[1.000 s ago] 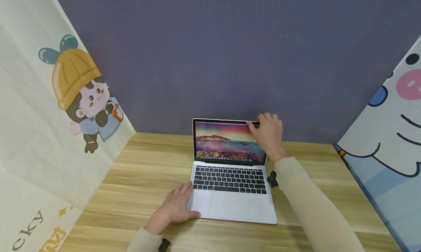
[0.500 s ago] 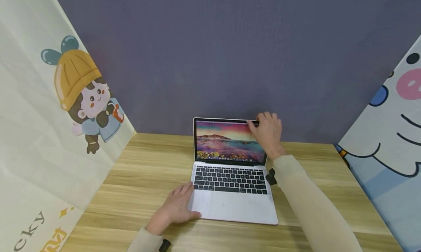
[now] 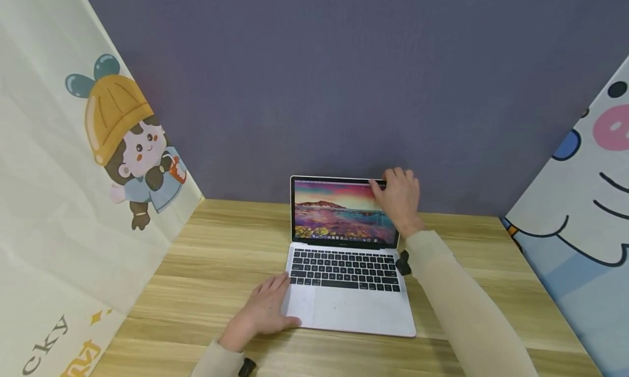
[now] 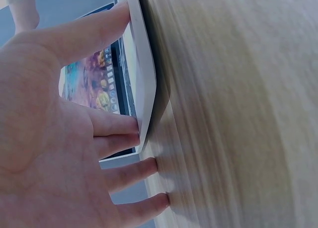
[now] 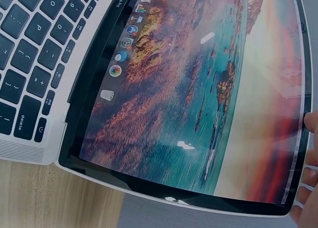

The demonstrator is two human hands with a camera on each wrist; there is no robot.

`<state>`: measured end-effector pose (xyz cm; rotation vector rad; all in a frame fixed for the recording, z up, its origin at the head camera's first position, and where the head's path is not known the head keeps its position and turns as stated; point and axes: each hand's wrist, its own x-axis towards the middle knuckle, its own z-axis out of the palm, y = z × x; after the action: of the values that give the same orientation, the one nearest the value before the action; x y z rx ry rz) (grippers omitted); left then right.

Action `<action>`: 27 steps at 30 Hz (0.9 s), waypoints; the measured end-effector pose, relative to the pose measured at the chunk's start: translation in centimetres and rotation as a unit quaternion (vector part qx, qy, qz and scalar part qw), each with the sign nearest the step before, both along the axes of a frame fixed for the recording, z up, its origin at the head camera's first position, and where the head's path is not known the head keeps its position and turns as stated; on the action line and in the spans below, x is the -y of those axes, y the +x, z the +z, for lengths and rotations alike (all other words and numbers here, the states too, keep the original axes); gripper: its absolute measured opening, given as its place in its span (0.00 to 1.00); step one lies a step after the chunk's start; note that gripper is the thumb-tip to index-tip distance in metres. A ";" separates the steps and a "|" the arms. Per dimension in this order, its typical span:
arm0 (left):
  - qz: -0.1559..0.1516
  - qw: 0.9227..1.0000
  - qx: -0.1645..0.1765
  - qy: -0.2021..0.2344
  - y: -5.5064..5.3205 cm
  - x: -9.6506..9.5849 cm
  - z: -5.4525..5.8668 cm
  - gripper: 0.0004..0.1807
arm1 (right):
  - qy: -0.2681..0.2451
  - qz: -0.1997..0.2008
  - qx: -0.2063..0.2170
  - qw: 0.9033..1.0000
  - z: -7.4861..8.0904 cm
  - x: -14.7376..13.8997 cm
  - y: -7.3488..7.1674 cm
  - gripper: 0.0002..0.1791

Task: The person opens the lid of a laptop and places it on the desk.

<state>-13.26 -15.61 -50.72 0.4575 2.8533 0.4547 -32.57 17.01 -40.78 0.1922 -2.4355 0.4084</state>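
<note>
A silver laptop point(image 3: 354, 308) stands opened on the wooden table, its lit screen point(image 3: 334, 210) showing a colourful seaside picture. My right hand point(image 3: 400, 199) pinches the lid's top right corner, thumb on the screen side and fingers behind the lid. In the right wrist view only the tips of that hand point(image 5: 310, 163) show at the edge. My left hand point(image 3: 265, 306) rests at the laptop's front left corner with its fingers spread. The left wrist view has the thumb and two fingers point(image 4: 114, 123) touching the base's edge, while the other two fingertips touch the table.
The wooden table point(image 3: 211, 246) extends to both sides of the laptop. Close behind the lid rises a dark grey-blue partition point(image 3: 314, 82). A white printed sheet point(image 3: 44, 175) borders the left side, and another printed sheet point(image 3: 580, 229) borders the right.
The head view has shifted slightly. Both hands keep their places on the laptop, and the lid's angle looks the same.
</note>
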 end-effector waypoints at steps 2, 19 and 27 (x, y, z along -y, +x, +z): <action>0.000 1.000 0.001 0.000 0.0 0.0 -0.1 0.59 | 0.004 -0.001 0.000 1.000 -0.1 0.0 -0.1 0.24; -0.003 1.000 0.005 -0.001 -0.1 0.2 -0.1 0.59 | 0.021 0.031 0.079 0.996 -0.3 -0.7 0.0 0.27; -0.003 1.000 0.004 -0.003 0.1 0.2 -0.1 0.59 | 0.037 0.042 0.126 0.990 -0.3 -0.7 0.3 0.31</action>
<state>-13.14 -15.76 -50.78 0.4608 2.8450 0.4457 -32.31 17.76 -41.03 0.2925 -2.7010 0.4001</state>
